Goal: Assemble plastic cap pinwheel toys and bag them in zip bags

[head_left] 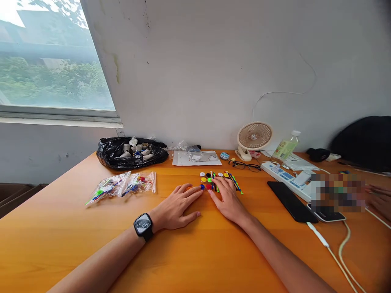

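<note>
My left hand (pixel 180 206) lies on the wooden table with its fingers spread, and its index fingertip reaches a blue disc (pixel 202 186). Beside it, my right hand (pixel 226 198) rests with fingers stretched out over small coloured plastic pieces. A red disc (pixel 209 186) is at its thumb and index finger. Behind the fingers sit a green disc (pixel 209 180), a black disc (pixel 208 175), a yellow disc (pixel 203 179) and a white disc (pixel 202 174). Thin coloured plastic sticks (pixel 236 183) lie to the right, partly hidden by my right hand.
Clear bags (pixel 139 183) of similar pieces lie at left. Behind them is a black plastic bag (pixel 131 154) with cardboard rolls. A fan (pixel 254 138), glasses (pixel 244 165), a bottle (pixel 286 145), a power strip (pixel 285 179) and a phone (pixel 291 201) stand or lie right. Another person's hand (pixel 380 201) shows far right.
</note>
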{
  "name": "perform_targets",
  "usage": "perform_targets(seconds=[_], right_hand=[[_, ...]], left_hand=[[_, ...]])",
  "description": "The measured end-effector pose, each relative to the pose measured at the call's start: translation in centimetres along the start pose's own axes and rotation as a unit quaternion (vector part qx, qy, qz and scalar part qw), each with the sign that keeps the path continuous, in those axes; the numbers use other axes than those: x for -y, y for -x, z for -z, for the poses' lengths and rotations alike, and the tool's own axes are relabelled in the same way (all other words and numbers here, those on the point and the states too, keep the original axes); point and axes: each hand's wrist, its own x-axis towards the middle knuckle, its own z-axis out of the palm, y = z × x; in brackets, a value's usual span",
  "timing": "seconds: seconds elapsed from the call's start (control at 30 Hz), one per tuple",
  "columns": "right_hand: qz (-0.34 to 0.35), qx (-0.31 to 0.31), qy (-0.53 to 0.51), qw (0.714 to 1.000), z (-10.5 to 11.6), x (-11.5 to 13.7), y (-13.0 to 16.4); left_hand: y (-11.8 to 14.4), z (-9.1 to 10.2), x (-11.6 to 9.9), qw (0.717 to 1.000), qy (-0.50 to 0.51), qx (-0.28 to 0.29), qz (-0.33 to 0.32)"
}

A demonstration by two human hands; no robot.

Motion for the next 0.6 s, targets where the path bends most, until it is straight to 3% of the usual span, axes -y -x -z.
perform_targets(seconds=[0.33, 0.6], right_hand=[[-0.001, 0.027, -0.01, 1.0, -0.1, -0.5, 0.1], [0.011, -0.002, 0.021, 1.0, 0.6, -0.8, -0.2]], left_hand=[[0.1, 0.5, -0.4, 0.999, 0.032, -0.008, -0.003], [0.3, 0.2, -1.1, 0.995, 0.069, -0.064, 0.029]])
